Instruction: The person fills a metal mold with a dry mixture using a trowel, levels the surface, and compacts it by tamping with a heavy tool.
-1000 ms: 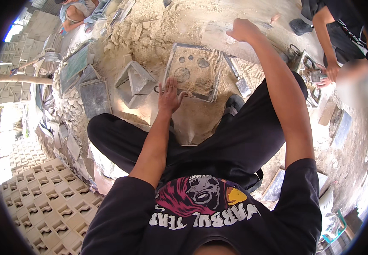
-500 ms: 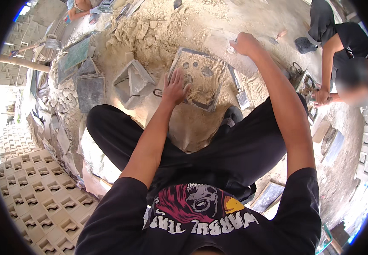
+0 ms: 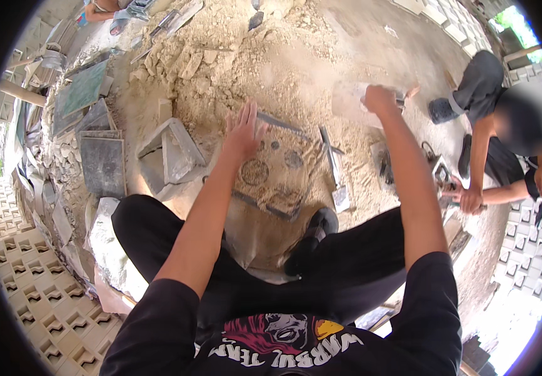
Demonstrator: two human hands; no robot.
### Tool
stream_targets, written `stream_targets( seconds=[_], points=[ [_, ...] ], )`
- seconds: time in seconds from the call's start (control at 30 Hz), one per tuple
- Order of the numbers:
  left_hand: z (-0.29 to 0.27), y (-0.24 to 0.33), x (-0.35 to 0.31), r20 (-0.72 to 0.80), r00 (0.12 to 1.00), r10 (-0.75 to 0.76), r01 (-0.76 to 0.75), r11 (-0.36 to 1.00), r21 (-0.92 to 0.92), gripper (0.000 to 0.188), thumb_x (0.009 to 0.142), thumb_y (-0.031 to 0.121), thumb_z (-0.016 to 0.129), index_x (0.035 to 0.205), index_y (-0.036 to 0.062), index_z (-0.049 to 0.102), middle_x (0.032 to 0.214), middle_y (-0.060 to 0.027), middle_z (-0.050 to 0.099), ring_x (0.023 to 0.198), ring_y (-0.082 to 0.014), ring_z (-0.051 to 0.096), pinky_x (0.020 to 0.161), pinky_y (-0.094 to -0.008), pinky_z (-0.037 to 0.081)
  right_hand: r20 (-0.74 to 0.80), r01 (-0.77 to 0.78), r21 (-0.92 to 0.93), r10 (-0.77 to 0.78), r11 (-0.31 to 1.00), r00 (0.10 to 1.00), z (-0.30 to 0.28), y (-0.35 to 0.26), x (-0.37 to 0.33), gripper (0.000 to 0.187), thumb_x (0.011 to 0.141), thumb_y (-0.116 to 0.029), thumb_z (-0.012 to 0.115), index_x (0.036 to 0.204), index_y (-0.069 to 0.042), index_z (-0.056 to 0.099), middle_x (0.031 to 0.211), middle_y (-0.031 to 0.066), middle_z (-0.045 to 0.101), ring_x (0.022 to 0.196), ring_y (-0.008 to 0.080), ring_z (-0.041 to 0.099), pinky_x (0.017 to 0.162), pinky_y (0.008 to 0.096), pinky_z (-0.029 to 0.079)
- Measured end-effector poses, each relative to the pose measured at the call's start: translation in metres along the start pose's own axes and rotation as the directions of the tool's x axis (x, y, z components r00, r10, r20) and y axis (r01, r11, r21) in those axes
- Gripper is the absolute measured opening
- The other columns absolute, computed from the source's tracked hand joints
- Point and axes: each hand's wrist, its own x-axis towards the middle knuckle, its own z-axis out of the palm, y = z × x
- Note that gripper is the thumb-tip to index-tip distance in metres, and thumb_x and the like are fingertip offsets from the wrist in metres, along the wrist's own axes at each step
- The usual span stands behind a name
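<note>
Sandy ground (image 3: 296,56) filled most of the view, heaped with pale rubble at the top. The person sat low on it, dark-trousered legs folded, one shoe (image 3: 312,235) by the near corner of the work.

The square metal mould (image 3: 277,172) lay flat on the sand straight ahead of the knees, turned so its corners pointed toward and away from the person. It was packed with sand and showed round impressions. Its far rail ran from upper left down to the right.

Grey slabs and empty mould frames (image 3: 105,160) stood stacked well off to the left. A second person (image 3: 503,144) crouched at the right, busy with their own tool, well apart from the mould.

A long flat metal strip (image 3: 332,164) lay just beside the mould's right edge, its long axis running away from the person.

The left hand (image 3: 243,131) was released, fingers spread, palm down at the mould's far left corner; contact or a low hover, could not tell which. It was clearly the nearer hand to the mould.

The right hand (image 3: 379,99) was clenched in a fist, raised beyond the mould's far right side. Whether it gripped anything was hidden by blur
</note>
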Motion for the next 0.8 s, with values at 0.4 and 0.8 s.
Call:
stream_targets(
  seconds=[0.4,0.8],
  points=[
    [-0.008,0.000,0.002,0.037,0.999,0.005,-0.002,0.996,-0.084,0.073,0.099,0.048,0.038,0.154,0.0055,0.014,0.159,-0.0140,0.021,0.148,-0.0266,0.018,0.120,-0.0501,0.009,-0.151,0.485,0.104,-0.468,0.869,0.871,0.093,-0.184,0.113,0.035,0.086,-0.037,0.057,0.090,-0.004,0.067,0.081,0.0153,0.070,0.074,0.0322,0.069,0.067,0.0425,0.056],
    [-0.003,-0.002,-0.001,0.000,1.000,-0.013,0.013,0.985,-0.172,0.067,0.101,0.044,0.031,0.154,0.0056,0.017,0.159,-0.0137,0.022,0.147,-0.0278,0.021,0.119,-0.0507,0.010,-0.092,0.352,0.293,-0.340,0.889,0.936,0.021,-0.138,0.094,0.037,0.088,-0.043,0.051,0.084,-0.009,0.064,0.078,0.0060,0.063,0.073,0.0217,0.062,0.085,0.0458,0.048]
  ],
)
